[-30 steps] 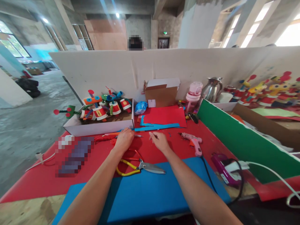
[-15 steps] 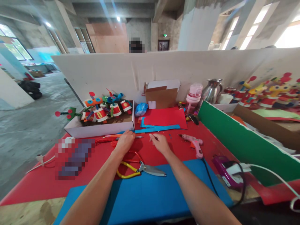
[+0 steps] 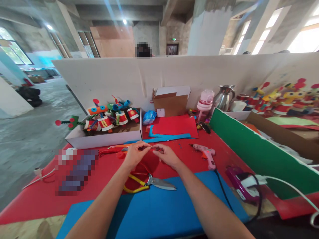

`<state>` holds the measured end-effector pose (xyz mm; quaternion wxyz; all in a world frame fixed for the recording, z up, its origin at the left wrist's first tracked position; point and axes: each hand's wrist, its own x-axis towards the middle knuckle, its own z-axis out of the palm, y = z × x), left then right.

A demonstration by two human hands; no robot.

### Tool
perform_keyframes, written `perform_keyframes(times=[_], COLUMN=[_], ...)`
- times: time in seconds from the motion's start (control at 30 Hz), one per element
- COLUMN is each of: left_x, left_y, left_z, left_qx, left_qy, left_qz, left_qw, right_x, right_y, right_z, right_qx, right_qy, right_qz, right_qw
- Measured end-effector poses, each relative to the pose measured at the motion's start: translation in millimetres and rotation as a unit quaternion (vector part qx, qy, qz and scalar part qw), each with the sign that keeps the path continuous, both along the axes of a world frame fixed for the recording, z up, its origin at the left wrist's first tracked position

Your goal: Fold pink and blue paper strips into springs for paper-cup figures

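Note:
My left hand (image 3: 136,154) and my right hand (image 3: 167,155) meet above the red tabletop, thumbs and forefingers pinched close together. Whatever lies between the fingertips is too small to make out. Below them, a pair of shears (image 3: 159,182) with yellow and red handles lies partly on a blue sheet (image 3: 154,212). An orange-red round piece (image 3: 121,155) sits just left of my left hand. To the right of my right hand rests a pink glue gun (image 3: 208,154) with a black cord.
At the back left, a white box (image 3: 107,139) holds several paper-cup figures (image 3: 106,123). Red sheets (image 3: 174,126) and blue strips (image 3: 171,136) lie behind my hands. A purple power strip (image 3: 241,184) and a green-sided box (image 3: 251,149) stand at right.
My left hand has come off the table near the pencil-like item and moved right. Both hands are now together, fingertip to fingertip. The shears and glue gun stayed put.

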<state>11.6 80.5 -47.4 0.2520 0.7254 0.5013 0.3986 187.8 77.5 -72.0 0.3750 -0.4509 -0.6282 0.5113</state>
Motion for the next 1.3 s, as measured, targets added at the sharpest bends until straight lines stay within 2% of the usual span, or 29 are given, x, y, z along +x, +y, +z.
perform_keyframes(times=[0.1,0.27,0.4,0.57,0.63,0.73,0.8,0.9,1.03,1.1,1.17,1.23,1.3], left_x=[9.9,9.8,-3.8,-25.9,-31.6,-34.6,-33.6,-31.0,-29.5,-29.4,-29.0,-28.5,-28.1], left_y=[-2.7,-2.6,2.1,10.1,11.7,12.1,11.5,10.0,8.7,8.2,7.7,7.2,6.8], left_z=[-4.3,-7.0,-6.8,-12.3,-14.5,-16.0,-16.3,-16.7,-17.2,-16.5,-15.3,-14.1,-13.4], left_qx=[-0.018,-0.054,-0.035,0.023,0.041,0.061,0.067,0.075,0.087,0.088,0.087,0.086,0.085], left_qy=[-0.09,-0.105,-0.044,0.114,0.16,0.201,0.219,0.235,0.245,0.246,0.247,0.249,0.252], left_qz=[-0.023,-0.009,0.041,0.099,0.114,0.125,0.122,0.108,0.095,0.093,0.092,0.092,0.093], left_qw=[0.996,0.993,0.998,0.988,0.98,0.97,0.966,0.963,0.961,0.961,0.961,0.96,0.959], right_x=[-1.7,3.0,14.2,37.9,41.4,30.3,15.4,-2.7,6.2,23.9,43.4,58.5,65.6], right_y=[-4.2,-2.4,5.0,19.4,21.5,15.1,6.2,-5.1,-5.8,-2.8,0.0,2.0,3.1], right_z=[3.2,5.3,7.8,10.7,10.6,8.5,6.8,6.4,13.8,20.2,26.2,30.3,31.9], right_qx=[-0.051,-0.061,-0.045,0.023,0.078,0.128,0.147,0.17,0.164,0.151,0.127,0.072,0.04], right_qy=[0.054,0.062,0.023,-0.053,-0.123,-0.207,-0.258,-0.356,-0.431,-0.483,-0.531,-0.565,-0.583], right_qz=[0.05,0.036,-0.013,-0.138,-0.162,-0.136,-0.098,-0.064,-0.026,-0.059,-0.122,-0.172,-0.176], right_qw=[0.996,0.996,0.999,0.989,0.976,0.96,0.95,0.917,0.887,0.861,0.829,0.803,0.792])
